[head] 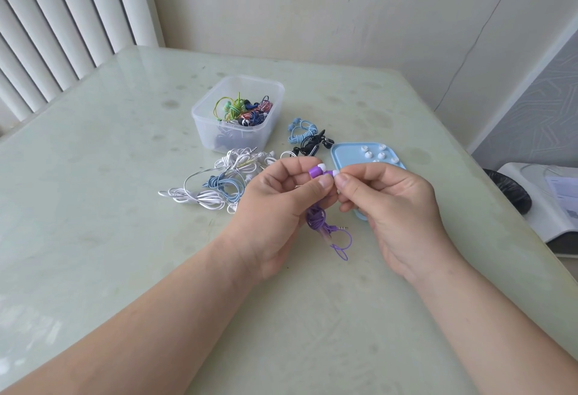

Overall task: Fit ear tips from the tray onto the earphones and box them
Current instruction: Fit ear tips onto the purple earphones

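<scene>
HANDS AT WORK: A person's left hand (pixel 275 203) grips a pair of purple earphones (pixel 315 172) above a pale green table (pixel 125 144). The thumb and curled fingers close round the two buds, which point toward the right hand (pixel 391 203). That hand meets it fingertip to fingertip, its thumb and forefinger pinching a white ear tip (pixel 336 172) against the end of the nearer bud. Whether the tip is fully seated cannot be told. The farther bud, just above the left thumb, already wears a white tip.

The earphones' coiled cable (pixel 316 218) hangs below the left hand's fingers, between the two palms. Its jack plug (pixel 342 228) points toward the right hand, and a loose loop trails toward the wrists.

Just beyond the right hand's knuckles lies a light blue tray (pixel 341 157), partly hidden by that hand, holding several loose ear tips (pixel 369 154). Beyond the left hand stands a clear plastic box (pixel 219 119) with a tangle of coloured earphones in it. Between the box and the left hand's knuckles lies a heap of white earphones (pixel 237 160), with a pale blue set (pixel 223 185) among them. Beyond the meeting fingertips, between box and tray, rest a coiled blue set (pixel 300 132) and a black set (pixel 309 146). Vertical blinds (pixel 62 19) hang far beyond the left hand. A white device (pixel 547 207) sits past the table's edge, outside the right hand.
</scene>
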The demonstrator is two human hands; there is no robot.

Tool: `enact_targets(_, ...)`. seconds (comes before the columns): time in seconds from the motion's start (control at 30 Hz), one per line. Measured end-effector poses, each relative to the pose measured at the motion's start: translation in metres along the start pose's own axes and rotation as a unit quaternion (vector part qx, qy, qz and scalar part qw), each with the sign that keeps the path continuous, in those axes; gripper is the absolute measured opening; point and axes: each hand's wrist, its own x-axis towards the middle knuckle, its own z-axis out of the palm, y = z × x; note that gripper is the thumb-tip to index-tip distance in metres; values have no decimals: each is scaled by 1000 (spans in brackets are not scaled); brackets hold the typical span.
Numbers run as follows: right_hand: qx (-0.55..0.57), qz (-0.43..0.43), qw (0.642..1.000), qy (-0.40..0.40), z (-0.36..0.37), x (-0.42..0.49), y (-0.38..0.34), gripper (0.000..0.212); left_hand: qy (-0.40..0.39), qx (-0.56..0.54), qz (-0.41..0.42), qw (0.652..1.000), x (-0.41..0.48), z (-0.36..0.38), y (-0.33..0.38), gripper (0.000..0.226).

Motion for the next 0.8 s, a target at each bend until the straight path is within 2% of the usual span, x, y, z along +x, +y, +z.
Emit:
enact_targets(0.27,12,21,1000,-20,-2,1,-2,9,-13,0,5,1000,-1,0,0,39)
enact_targets(0.57,-53,-56,997,-21,-4,0,2,14,0,8,9,1000,1,-2,-2,28)
enact_targets(0.8,-24,-24,999,-11,-7,4,4,11,0,-4,7,1000,1,0,0,23)
